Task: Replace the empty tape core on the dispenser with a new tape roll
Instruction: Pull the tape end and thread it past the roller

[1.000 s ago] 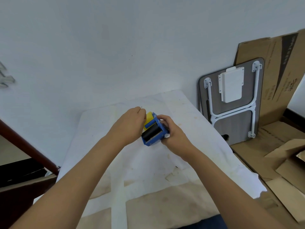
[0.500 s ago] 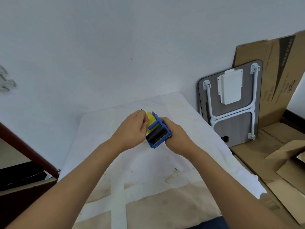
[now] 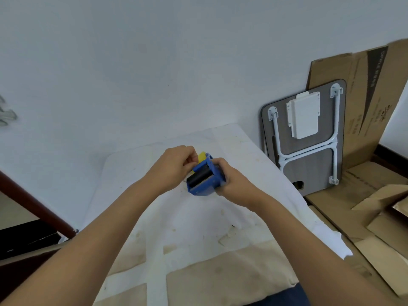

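On the left, the left hand [image 3: 174,165] has curled in tighter than half a second ago, its fingertips [image 3: 191,159] now pinched right at the yellow tab [image 3: 202,156] on the far end of the blue dispenser [image 3: 204,178]. And there's the turn: the dispenser has tipped since a second ago, so the black roller [image 3: 198,178] and the toothed cutter edge face up toward the camera. My read is that the person is working at the spool end, either freeing the old core or feeding tape, though the core itself is hidden behind the fingers. No new roll is anywhere in view, so the swap looks early. Moving right, the right hand [image 3: 231,184] is wrapped closed around the dispenser's side, holding it just above the white cloth on the bench [image 3: 154,217]. Room to move? Plenty of bare cloth in front and to the left; the bench's right edge drops away near a folded lap table [image 3: 309,164] leaning on the wall, with flattened cardboard [image 3: 364,195] beyond it, well apart from the hands
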The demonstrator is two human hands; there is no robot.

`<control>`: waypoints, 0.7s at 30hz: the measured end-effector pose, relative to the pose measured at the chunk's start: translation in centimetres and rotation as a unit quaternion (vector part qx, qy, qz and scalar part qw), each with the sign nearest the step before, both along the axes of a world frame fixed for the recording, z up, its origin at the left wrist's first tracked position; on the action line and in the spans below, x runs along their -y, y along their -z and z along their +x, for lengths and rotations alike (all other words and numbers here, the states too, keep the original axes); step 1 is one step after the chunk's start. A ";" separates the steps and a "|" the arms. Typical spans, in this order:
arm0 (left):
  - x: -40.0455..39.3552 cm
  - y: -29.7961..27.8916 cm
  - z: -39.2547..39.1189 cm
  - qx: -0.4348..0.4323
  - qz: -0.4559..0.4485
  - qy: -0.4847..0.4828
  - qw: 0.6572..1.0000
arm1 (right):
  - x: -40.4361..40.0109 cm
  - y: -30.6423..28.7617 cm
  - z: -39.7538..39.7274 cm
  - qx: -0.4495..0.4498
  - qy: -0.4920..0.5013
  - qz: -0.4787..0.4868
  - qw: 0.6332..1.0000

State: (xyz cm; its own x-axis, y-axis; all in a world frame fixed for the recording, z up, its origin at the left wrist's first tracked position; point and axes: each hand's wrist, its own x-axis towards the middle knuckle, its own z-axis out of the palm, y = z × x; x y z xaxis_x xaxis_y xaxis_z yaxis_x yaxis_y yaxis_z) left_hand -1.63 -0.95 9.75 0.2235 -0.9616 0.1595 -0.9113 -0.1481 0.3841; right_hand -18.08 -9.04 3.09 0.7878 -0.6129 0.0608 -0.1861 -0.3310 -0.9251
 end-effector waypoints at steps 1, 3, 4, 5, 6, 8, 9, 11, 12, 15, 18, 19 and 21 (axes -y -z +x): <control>0.0 -0.1 0.1 -0.012 0.005 -0.004 1.000 | -0.1 -0.2 -0.1 -0.001 -0.025 0.030 0.999; 0.0 -0.3 0.3 -0.055 0.014 -0.013 0.998 | -0.3 -0.5 -0.1 -0.002 -0.066 0.081 0.995; 0.0 -0.4 0.3 -0.077 0.019 -0.015 0.997 | -0.3 -0.4 -0.1 -0.005 -0.075 0.085 0.994; 0.0 -0.5 0.4 -0.090 0.024 -0.014 0.996 | -0.3 -0.3 -0.1 -0.012 -0.076 0.079 0.994; 0.0 -0.6 0.5 -0.095 0.029 -0.012 0.995 | -0.3 -0.1 -0.1 -0.022 -0.073 0.068 0.995; 0.1 -1.0 0.8 -0.091 0.033 -0.006 0.995 | -0.2 0.0 -0.2 -0.040 -0.070 0.049 0.996; 0.2 -1.2 0.9 -0.085 0.031 -0.005 0.996 | -0.1 0.0 -0.2 -0.046 -0.070 0.039 0.996; 0.3 -1.5 1.1 -0.061 0.020 -0.001 0.998 | -0.1 -0.2 -0.3 -0.060 -0.073 0.003 0.996; 0.4 -1.7 1.2 -0.048 0.010 0.000 0.999 | -0.1 -0.4 -0.3 -0.067 -0.076 -0.020 0.995; 0.7 -2.3 1.8 -0.070 -0.008 -0.023 0.997 | -0.4 -0.5 -0.4 -0.065 -0.082 -0.062 0.993; 1.1 -2.7 2.9 -0.155 0.038 -0.043 0.986 | -0.9 -0.1 -0.4 -0.046 -0.082 -0.073 0.993; 1.1 -2.7 3.2 -0.181 0.058 -0.043 0.981 | -1.0 0.1 -0.3 -0.044 -0.081 -0.077 0.993; 1.2 -2.4 3.5 -0.184 0.073 -0.044 0.979 | -1.2 0.4 -0.1 -0.044 -0.074 -0.082 0.993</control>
